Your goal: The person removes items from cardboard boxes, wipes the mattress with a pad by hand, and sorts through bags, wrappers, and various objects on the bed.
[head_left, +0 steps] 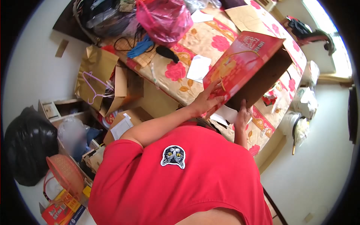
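Note:
A large red printed cardboard box (240,62) is tilted in front of me, its open brown side turned to the right. My left hand (208,100) grips its near left edge, fingers spread over the printed face by a yellow cord handle. My right hand (243,114) holds the lower edge of the opening, with a finger at the inner wall. Beneath the box lies a bed-like surface with a floral cover (176,71), with a white paper (198,68) left of the box and more paper partly hidden under it.
A pink plastic bag (165,20), blue gloves (141,47) and a black item (167,53) lie on the cover. To the left stand a gold bag (95,71) with a lilac hanger (96,90), a black sack (30,144) and an orange basket (67,174).

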`<state>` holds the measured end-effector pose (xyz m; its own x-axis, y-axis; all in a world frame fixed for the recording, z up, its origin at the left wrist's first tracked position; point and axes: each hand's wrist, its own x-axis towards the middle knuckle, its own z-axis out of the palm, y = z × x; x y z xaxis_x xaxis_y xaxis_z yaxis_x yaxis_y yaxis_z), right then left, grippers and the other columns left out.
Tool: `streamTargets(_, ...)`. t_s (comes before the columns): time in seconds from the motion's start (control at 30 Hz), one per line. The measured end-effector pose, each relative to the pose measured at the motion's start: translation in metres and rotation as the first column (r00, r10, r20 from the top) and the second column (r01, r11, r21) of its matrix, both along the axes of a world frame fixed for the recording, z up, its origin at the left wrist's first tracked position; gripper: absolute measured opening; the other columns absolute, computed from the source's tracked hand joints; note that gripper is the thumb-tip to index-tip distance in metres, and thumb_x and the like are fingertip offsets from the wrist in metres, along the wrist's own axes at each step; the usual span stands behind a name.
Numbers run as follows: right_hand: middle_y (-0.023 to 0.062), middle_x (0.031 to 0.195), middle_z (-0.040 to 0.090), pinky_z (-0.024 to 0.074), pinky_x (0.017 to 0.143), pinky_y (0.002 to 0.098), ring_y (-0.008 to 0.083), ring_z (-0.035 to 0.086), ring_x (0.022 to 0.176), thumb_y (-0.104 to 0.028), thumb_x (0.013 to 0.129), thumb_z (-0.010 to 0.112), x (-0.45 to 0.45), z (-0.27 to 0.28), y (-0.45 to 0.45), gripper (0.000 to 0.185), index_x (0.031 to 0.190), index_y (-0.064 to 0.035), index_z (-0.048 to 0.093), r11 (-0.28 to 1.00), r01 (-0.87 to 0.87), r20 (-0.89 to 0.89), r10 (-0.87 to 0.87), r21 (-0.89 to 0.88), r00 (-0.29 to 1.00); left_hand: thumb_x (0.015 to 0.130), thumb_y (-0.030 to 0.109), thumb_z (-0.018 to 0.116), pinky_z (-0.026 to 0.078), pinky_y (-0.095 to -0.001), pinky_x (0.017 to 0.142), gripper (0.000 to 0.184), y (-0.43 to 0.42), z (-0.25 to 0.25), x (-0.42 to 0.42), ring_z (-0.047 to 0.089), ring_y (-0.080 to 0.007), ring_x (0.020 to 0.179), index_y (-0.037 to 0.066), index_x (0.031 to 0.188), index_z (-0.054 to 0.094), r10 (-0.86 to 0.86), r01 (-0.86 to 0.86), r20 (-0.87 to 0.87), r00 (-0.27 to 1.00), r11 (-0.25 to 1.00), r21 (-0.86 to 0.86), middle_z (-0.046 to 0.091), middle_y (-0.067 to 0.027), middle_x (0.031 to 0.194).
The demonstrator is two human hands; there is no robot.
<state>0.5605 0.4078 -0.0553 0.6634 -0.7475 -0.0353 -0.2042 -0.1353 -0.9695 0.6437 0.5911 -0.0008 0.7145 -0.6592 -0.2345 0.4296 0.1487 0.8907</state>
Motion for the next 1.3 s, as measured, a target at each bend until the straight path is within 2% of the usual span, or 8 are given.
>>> streamTargets(0.27, 0.0042, 0.085, 0.059, 0.0416, 0.071, 0.0284, 0.0142, 0.052, 0.079, -0.012, 0.089, 0.052, 0.071, -0.019, 0.068, 0.024, 0.109, 0.0, 0.056, 0.95, -0.186, -0.154, 0.229, 0.251, 0.961, 0.071, 0.024, 0.069, 0.033, -0.0392, 0.1, 0.076, 0.065, 0.004, 0.028, 0.038, -0.0375, 0.121, 0.0, 0.132, 0.03, -0.034, -0.316, 0.715, 0.699, 0.881, 0.351, 0.038, -0.0238, 0.13)
streamTargets(0.63, 0.0161, 0.088, 0.061, 0.0447, 0.07, 0.0329, 0.023, 0.059, 0.08, -0.013, 0.086, 0.055, 0.107, -0.002, 0.121, 0.027, 0.111, -0.005, 0.054, 0.76, -0.64, -0.355, 0.571, -0.111, 0.74, 0.085, 0.019, 0.055, 0.048, -0.0383, 0.07, 0.03, 0.138, -0.019, 0.022, 0.06, -0.0369, 0.081, 0.0, 0.108, 0.054, 0.167, -0.27, 0.214, 0.962, 0.682, 0.679, 0.062, -0.0217, 0.088)
streamTargets(0.77, 0.0223, 0.091, 0.06, 0.0459, 0.072, 0.0383, 0.0304, 0.061, 0.086, -0.02, 0.086, 0.055, 0.134, 0.027, 0.146, 0.036, 0.119, -0.0064, 0.05, 0.561, -0.817, -0.483, 0.682, -0.138, 0.55, 0.089, 0.021, 0.051, 0.047, -0.036, 0.069, 0.026, 0.153, -0.051, -0.022, 0.062, -0.0277, 0.079, -0.002, 0.099, 0.058, 0.536, -0.659, 0.384, 0.752, 0.629, 0.412, 0.064, -0.0181, 0.084)
streamTargets(0.9, 0.0242, 0.098, 0.058, 0.0453, 0.078, 0.041, 0.0339, 0.058, 0.093, -0.025, 0.085, 0.056, 0.169, 0.033, 0.173, 0.047, 0.126, -0.0062, 0.044, 0.338, -0.929, -0.438, 0.819, -0.152, 0.37, 0.091, 0.023, 0.049, 0.047, -0.0346, 0.071, 0.028, 0.173, -0.033, -0.025, 0.062, -0.0216, 0.083, -0.003, 0.1, 0.058, 0.647, -0.664, 0.235, 0.726, 0.569, 0.486, 0.065, -0.0153, 0.088)
streamTargets(1.03, 0.0233, 0.112, 0.053, 0.0417, 0.087, 0.0439, 0.0373, 0.052, 0.103, -0.023, 0.082, 0.059, 0.197, 0.002, 0.189, 0.054, 0.13, -0.0062, 0.039, 0.43, -0.81, -0.1, 0.857, -0.399, 0.505, 0.088, 0.033, 0.057, 0.044, -0.0307, 0.064, 0.036, 0.186, -0.058, -0.006, 0.052, -0.011, 0.071, -0.003, 0.089, 0.061, 0.645, -0.745, 0.412, 0.644, 0.407, 0.529, 0.061, -0.0037, 0.079)
streamTargets(1.17, 0.0214, 0.113, 0.053, 0.0412, 0.088, 0.0431, 0.0364, 0.051, 0.105, -0.022, 0.08, 0.063, 0.19, 0.002, 0.151, 0.056, 0.128, -0.0062, 0.041, 0.606, -0.653, -0.194, 0.649, -0.453, 0.736, 0.083, 0.029, 0.064, 0.045, -0.0318, 0.071, 0.037, 0.191, -0.049, 0.058, 0.054, -0.0149, 0.079, -0.004, 0.097, 0.058, 0.861, -0.662, 0.08, 0.502, 0.323, 0.676, 0.061, -0.0082, 0.093)
streamTargets(1.23, 0.0203, 0.11, 0.055, 0.0427, 0.086, 0.0421, 0.0358, 0.052, 0.102, -0.023, 0.08, 0.061, 0.166, -0.009, 0.113, 0.047, 0.121, -0.0039, 0.048, 0.624, -0.679, -0.288, 0.618, -0.387, 0.732, 0.084, 0.025, 0.065, 0.045, -0.0279, 0.065, 0.032, 0.203, -0.099, 0.083, 0.053, -0.013, 0.073, -0.003, 0.097, 0.058, 0.939, -0.866, 0.021, 0.345, 0.309, 0.394, 0.059, -0.0046, 0.09)
streamTargets(1.3, 0.0202, 0.107, 0.057, 0.0435, 0.086, 0.041, 0.0353, 0.054, 0.1, -0.023, 0.08, 0.058, 0.127, -0.041, 0.078, 0.04, 0.114, -0.0024, 0.054, 0.679, -0.701, -0.493, 0.544, -0.216, 0.679, 0.085, 0.022, 0.062, 0.045, -0.0296, 0.081, 0.036, 0.212, -0.113, 0.101, 0.055, -0.0146, 0.092, -0.005, 0.108, 0.054, 0.875, -0.831, -0.011, 0.483, 0.463, 0.307, 0.058, -0.0088, 0.106)
